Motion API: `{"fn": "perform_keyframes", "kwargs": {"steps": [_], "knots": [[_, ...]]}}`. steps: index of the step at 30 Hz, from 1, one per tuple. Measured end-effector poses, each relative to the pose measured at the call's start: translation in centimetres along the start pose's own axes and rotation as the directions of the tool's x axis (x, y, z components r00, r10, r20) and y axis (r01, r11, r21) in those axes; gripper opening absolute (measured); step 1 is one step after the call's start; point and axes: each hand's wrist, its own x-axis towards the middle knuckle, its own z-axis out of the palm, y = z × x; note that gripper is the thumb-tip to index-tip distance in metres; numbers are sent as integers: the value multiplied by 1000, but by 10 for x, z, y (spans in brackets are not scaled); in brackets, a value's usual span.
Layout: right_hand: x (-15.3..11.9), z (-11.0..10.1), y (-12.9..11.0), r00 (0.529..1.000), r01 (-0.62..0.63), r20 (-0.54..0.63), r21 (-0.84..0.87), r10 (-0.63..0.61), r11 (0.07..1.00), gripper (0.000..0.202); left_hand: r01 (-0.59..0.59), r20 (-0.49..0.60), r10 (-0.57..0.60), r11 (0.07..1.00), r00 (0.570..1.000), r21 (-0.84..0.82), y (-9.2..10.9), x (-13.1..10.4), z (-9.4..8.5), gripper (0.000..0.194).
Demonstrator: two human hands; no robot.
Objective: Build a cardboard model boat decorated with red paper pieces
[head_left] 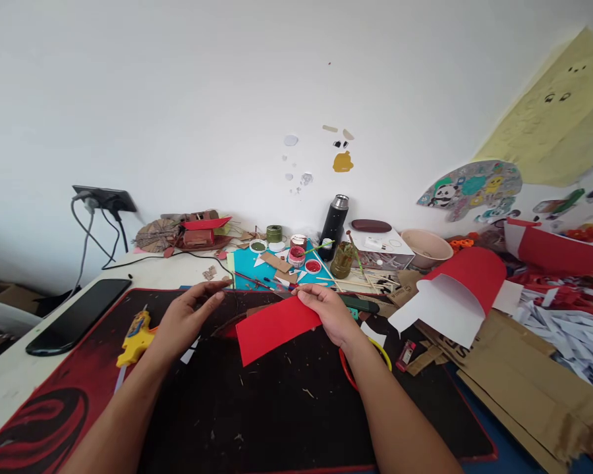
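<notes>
Between thumb and fingers, my right hand grips a red strip of paper by its right end. The strip is held over the black part of the desk mat, its free end pointing left and down. My left hand is apart from the paper, fingers bent loosely with a gap to the thumb and nothing in them. Beside the left wrist lies a yellow glue gun, partly hidden by the arm. Red and yellow loop handles, probably of scissors, show from under my right forearm.
Paint jars and brushes stand on blue paper at the back, near a black flask. A phone lies left. Rolled red paper, cardboard and white paper strips crowd the right.
</notes>
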Motion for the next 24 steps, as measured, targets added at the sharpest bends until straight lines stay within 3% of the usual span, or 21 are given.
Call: {"fn": "perform_keyframes", "kwargs": {"steps": [4, 10, 17, 24], "knots": [[-2, 3, -1, 999, 32, 23, -13, -31, 999, 45, -24, 168, 32, 999, 985, -48, 3, -4, 6, 59], [-6, 10, -2, 995, 93, 43, -111, -89, 989, 42, -66, 332, 89, 995, 939, -81, 13, -10, 5, 49], [-6, 13, 2, 994, 95, 66, -152, -86, 984, 43, -75, 327, 102, 993, 939, -93, 25, -15, 4, 42], [-8, 16, 2, 990, 109, 108, -228, -86, 967, 43, -76, 406, 104, 994, 908, -84, 30, -17, 7, 37]]}}
